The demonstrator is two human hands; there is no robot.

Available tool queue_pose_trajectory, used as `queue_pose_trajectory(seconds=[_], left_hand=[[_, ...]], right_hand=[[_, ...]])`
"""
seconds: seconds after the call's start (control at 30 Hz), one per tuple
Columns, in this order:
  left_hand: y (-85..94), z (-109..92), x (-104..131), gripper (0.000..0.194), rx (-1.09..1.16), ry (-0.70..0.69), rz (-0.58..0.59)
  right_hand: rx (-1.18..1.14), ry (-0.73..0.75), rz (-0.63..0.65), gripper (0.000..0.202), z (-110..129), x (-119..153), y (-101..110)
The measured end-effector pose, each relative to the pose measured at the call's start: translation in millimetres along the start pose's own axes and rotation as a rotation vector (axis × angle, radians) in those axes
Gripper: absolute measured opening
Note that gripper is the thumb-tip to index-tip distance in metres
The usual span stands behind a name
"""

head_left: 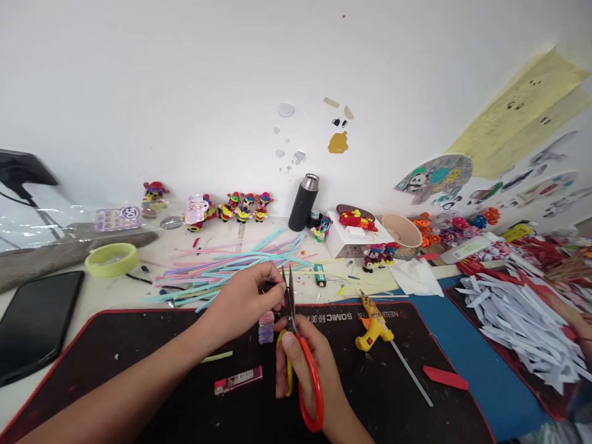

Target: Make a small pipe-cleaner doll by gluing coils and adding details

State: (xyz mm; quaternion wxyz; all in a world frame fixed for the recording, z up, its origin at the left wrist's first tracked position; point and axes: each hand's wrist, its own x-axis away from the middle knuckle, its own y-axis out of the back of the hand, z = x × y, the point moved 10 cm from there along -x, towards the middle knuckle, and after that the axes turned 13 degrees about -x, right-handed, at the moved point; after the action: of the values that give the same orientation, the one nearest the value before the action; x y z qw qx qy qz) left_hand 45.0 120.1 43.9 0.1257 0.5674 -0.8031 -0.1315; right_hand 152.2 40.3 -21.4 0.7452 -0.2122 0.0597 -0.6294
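Observation:
My right hand holds a pair of scissors by the red handle, with the metal blades pointing up and slightly apart. A curved yellow piece shows beside its fingers; I cannot tell whether it belongs to the scissors. My left hand is closed in a pinch right next to the blades. Something small and dark seems to be at its fingertips, too small to name. Just below the left hand, a pink and purple piece lies on the black mat, near a pink lighter.
Pastel fuzzy sticks are heaped behind the mat. A yellow glue gun with a glue stick lies on the right, near a red strip. A black thermos stands by the wall. White paper strips lie beside another person's arm.

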Motion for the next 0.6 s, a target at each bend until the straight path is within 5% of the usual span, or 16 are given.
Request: queue_pose_trajectory(seconds=[0.6], left_hand=[[-2.9,3.7,-2.7,0.007,0.030,0.003,0.037]], right_hand=[[0.007,0.005,0.014,0.058,-0.7,1.5,0.6]])
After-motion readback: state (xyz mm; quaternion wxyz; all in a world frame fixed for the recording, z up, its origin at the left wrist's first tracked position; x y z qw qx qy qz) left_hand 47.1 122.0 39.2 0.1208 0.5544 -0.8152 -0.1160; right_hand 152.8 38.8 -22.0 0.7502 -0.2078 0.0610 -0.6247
